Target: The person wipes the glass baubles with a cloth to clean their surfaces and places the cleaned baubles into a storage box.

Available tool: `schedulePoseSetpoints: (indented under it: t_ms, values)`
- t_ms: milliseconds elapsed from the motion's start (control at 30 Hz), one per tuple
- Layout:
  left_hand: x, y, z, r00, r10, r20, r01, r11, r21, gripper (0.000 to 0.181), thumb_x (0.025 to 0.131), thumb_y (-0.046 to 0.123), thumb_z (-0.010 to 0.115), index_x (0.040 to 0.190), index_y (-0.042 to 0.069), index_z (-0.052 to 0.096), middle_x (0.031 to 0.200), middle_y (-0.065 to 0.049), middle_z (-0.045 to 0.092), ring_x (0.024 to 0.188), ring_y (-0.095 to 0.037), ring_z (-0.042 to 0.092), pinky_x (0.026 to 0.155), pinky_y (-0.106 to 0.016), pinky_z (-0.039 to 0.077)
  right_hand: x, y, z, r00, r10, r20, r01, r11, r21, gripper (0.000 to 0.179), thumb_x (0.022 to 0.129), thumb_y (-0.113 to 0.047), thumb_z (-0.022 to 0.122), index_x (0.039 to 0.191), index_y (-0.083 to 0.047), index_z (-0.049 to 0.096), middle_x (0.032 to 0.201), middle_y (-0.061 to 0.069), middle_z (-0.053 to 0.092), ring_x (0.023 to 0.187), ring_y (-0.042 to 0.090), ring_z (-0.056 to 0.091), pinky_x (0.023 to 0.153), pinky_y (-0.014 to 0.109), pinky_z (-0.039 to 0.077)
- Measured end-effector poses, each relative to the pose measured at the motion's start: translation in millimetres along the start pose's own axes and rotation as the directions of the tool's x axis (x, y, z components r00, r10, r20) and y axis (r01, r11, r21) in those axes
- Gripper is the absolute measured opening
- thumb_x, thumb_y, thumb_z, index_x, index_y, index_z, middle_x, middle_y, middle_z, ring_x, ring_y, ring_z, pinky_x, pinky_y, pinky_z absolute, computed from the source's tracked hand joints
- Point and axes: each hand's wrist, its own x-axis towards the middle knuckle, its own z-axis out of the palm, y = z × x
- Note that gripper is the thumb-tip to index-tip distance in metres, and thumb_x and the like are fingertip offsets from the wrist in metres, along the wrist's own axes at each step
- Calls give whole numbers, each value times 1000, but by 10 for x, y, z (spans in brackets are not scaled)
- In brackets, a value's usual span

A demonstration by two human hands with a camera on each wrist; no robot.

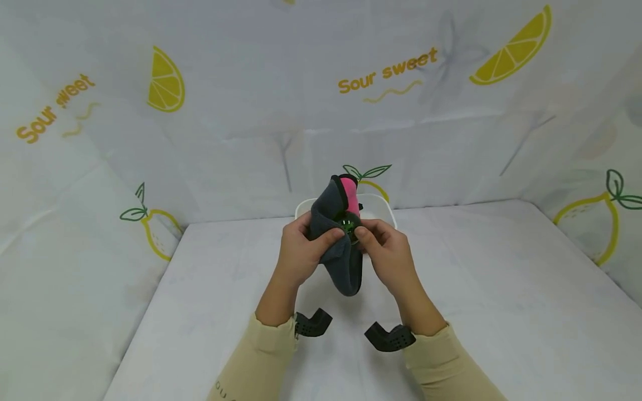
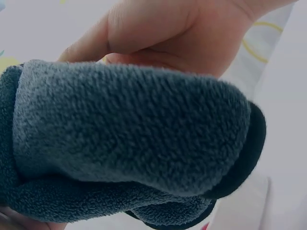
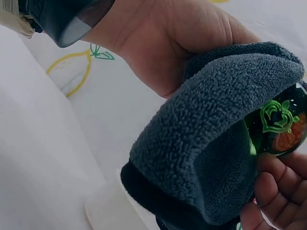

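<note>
A plush grey-blue cloth [image 1: 328,209] with black edging and a pink patch is held up over the table in the head view. It fills much of the left wrist view. My left hand [image 1: 300,248] grips its left side, thumb over the front. Against the cloth's folds sits a glossy, rounded dark green glass-like object [image 3: 280,120] with a bright green scrolled emblem and an orange shape. My right hand [image 1: 388,250] pinches this object's right side, thumb in front, with the cloth behind it. The object's far side is hidden by cloth and fingers.
A white container [image 1: 381,210] stands behind the hands near the back edge of the white-covered table [image 1: 481,278]. A white curtain [image 1: 251,100] printed with lemons surrounds the back and sides. Each wrist wears a black camera mount [image 1: 388,337].
</note>
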Motion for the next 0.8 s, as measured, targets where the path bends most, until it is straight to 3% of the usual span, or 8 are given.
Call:
schedulePoseSetpoints:
  t_ms: [133, 300, 533, 800]
  values:
    - [6, -4, 8, 1000, 6, -6, -6, 1000, 20, 36, 86, 27, 77, 113, 6, 68, 95, -13, 70, 84, -22, 66, 76, -36, 59, 2, 37, 2, 1000, 4, 19, -3, 1000, -14, 29, 102, -26, 55, 113, 0, 64, 94, 16, 65, 80, 22, 61, 73, 25, 55]
    - [12, -16, 8, 999, 41, -18, -40, 998, 48, 30, 88, 23, 75, 109, 3, 68, 91, -14, 69, 80, -22, 66, 74, -35, 59, 3, 36, 18, 999, 22, 33, -21, 1000, -20, 32, 104, -29, 47, 103, 0, 61, 87, 17, 61, 80, 28, 59, 72, 31, 55]
    - [-6, -15, 8, 999, 15, -34, -12, 998, 69, 27, 86, 22, 78, 106, 6, 69, 88, -11, 69, 77, -21, 64, 68, -35, 58, 8, 21, 34, 986, 147, 73, -151, 987, 47, 50, 106, -42, 37, 94, 1, 61, 76, 13, 58, 71, 22, 55, 65, 28, 52]
    - [-40, 23, 31, 998, -40, 43, 39, 999, 25, 33, 83, 24, 81, 108, 7, 69, 88, -11, 66, 80, -23, 62, 70, -37, 56, 13, 25, -12, 948, 279, 150, -294, 952, 88, 67, 103, -55, 31, 86, 0, 64, 67, 7, 60, 59, 19, 57, 58, 29, 52]
